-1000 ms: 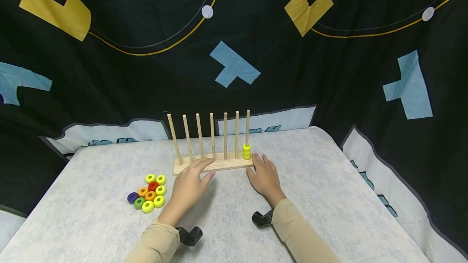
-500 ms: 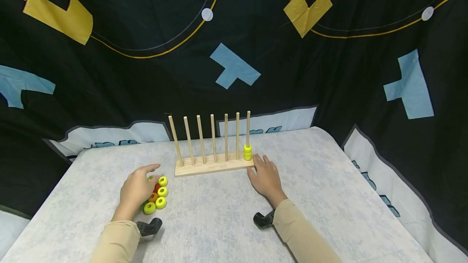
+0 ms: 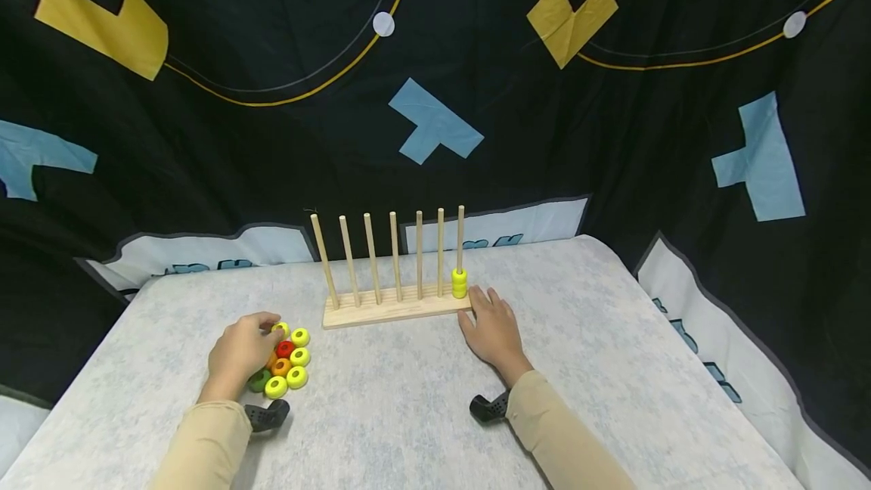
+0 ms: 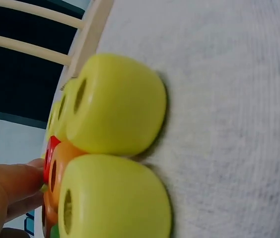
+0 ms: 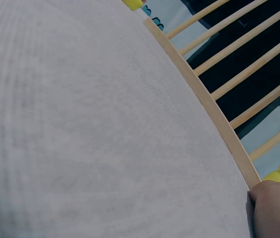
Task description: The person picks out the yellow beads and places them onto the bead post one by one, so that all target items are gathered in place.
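Note:
A wooden peg rack (image 3: 395, 310) with several upright dowels stands near the table's back. Yellow ring beads (image 3: 459, 283) are stacked on its rightmost dowel. My right hand (image 3: 494, 333) rests against the rack's right end, fingers fairly straight; in the right wrist view the thumb (image 5: 277, 208) touches the base's corner. Left of the rack lies a cluster of loose beads: yellow (image 3: 297, 377), red (image 3: 285, 349), orange (image 3: 281, 367) and green (image 3: 259, 379). My left hand (image 3: 240, 350) pinches a yellow bead (image 3: 282, 329) at the cluster's far edge, and covers part of the cluster.
The pale cloth-covered table (image 3: 408, 407) extends in front of the rack and to its right. A dark printed curtain (image 3: 306, 157) hangs right behind the table. Black wrist cameras (image 3: 267, 416) stick out from the inner side of each wrist.
My left hand has moved left from the rack to the loose beads, and its thumb and finger have come to a yellow one. The right hand stays at the rack's end.

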Available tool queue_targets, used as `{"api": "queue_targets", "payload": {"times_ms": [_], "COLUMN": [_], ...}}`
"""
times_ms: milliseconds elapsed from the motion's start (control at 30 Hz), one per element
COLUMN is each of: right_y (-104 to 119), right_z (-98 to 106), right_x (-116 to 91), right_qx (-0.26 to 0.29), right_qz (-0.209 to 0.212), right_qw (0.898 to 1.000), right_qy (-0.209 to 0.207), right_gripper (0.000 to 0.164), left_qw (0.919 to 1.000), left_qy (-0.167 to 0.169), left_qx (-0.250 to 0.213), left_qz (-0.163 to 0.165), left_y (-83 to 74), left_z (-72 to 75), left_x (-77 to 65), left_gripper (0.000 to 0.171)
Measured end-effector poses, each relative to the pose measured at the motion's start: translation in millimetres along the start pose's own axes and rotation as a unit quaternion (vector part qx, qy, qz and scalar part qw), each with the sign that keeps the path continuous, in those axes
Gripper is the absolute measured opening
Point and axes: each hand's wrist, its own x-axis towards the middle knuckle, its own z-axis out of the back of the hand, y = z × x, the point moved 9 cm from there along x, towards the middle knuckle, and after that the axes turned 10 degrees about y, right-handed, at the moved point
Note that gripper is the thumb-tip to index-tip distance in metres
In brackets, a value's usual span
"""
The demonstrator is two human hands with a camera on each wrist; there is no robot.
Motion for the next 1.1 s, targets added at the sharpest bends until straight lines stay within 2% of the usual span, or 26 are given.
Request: {"api": "queue_targets", "payload": {"times_ms": [133,367,467,533,700,867,1100], "right_y": [1,1,0,0,0,0,1], "right_z": [0,0,-1,-1,-1,1,1], "right_x": [0,1,1,0,-1,-1,-1], "right_qx": [0.003,0.000,-0.001,0.001,0.004,0.004,0.006], "right_qz": [0.001,0.001,0.000,0.000,0.001,0.001,0.000], "right_qw": [1.000,1.000,1.000,1.000,1.000,1.000,1.000], "right_qy": [-0.002,0.000,-0.001,0.000,-0.001,-0.004,0.000], "right_gripper": [0.062,0.062,0.062,0.062,0.062,0.062,0.062], "left_qw": [0.9997,0.9995,0.9998,0.9997,0.9944,0.9809,0.9582], "left_qy": [0.019,0.025,0.011,-0.011,-0.092,-0.163,-0.215], "left_qx": [0.014,0.015,0.014,0.010,0.006,0.004,-0.008], "left_qz": [-0.005,-0.009,-0.012,-0.017,-0.051,-0.106,-0.189], "left_y": [-1.2,-1.7,-5.3,-10.8,-40.2,-79.8,-136.0], "left_z": [1.5,0.3,-1.6,-0.8,9.2,20.2,23.0], "left_x": [2.7,6.2,5.6,3.4,-7.4,-21.8,-41.1], "left_gripper": [0.045,0.051,0.050,0.049,0.045,0.042,0.040]}}
